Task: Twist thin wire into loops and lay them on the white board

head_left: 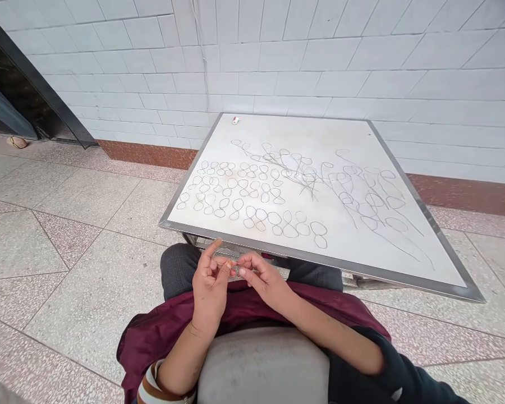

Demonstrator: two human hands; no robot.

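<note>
In front of my lap, my left hand (212, 280) and my right hand (263, 278) meet just short of the table's near edge. Both pinch a small wire piece (236, 269) between thumb and fingers; its shape is too small to make out. One finger of my left hand points up and away from the pinch. On the white table (340, 132) lie many thin wires bent into loops. Figure-eight wire pieces (320, 234) sit in rows at the left and along the near side. Longer wires with a loop at one end (396, 224) overlap in a tangle at the right.
A small white and red item (235, 120) is at the table's far left corner. The table has a grey metal rim (252, 243). Behind it stands a tiled wall (278, 56). Maroon cloth (160, 331) covers my lap.
</note>
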